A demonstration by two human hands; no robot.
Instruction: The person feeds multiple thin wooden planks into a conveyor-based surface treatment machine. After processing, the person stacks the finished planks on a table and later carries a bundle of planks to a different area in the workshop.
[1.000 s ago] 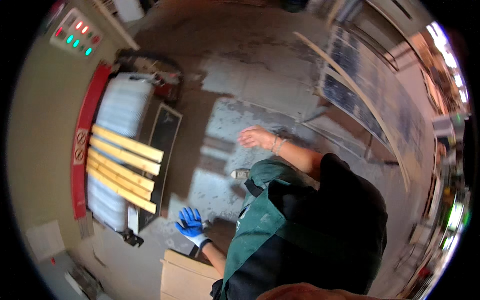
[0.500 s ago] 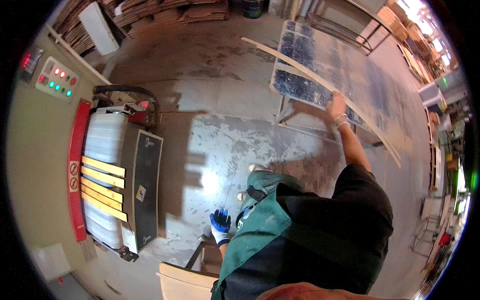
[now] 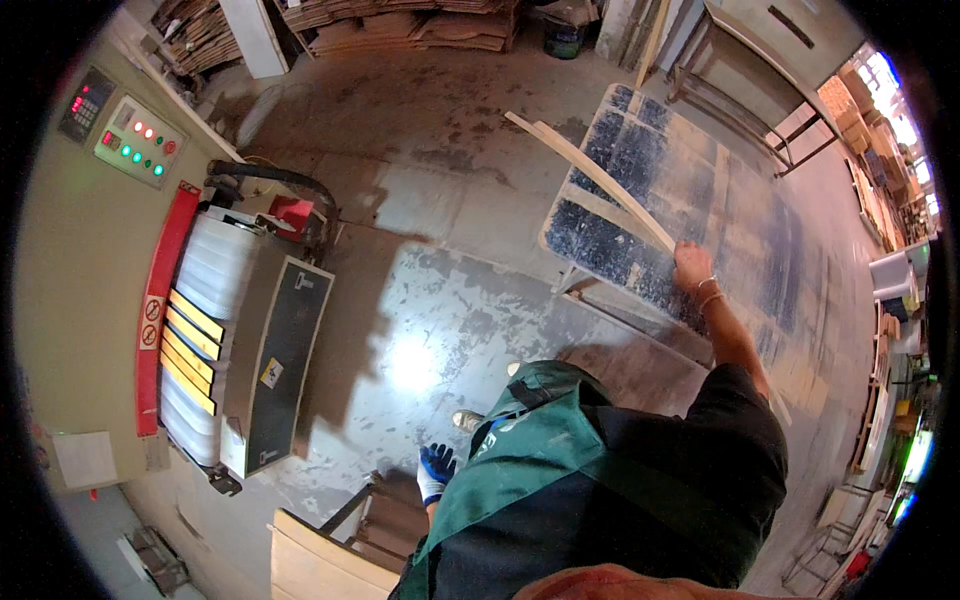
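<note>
Now | right hand (image 3: 692, 268) fingers clamped on long pale wooden strip (image 3: 590, 176) | left hand (image 3: 435, 468) blue-gloved, fingers curled, empty

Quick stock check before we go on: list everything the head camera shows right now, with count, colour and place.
Wooden strip: one, pale, across the table, right end held.
Table: one, dusty blue-grey, upper right.
Machine: one, grey, red bar, left.
Yellow slats: several, in the machine.
Control panel: one, lit buttons, upper left.
Cardboard stacks: brown, top.
Apron: green, on the person.
Left hand: blue glove, low by the apron.
Right hand: bare, gripping the strip.
</note>
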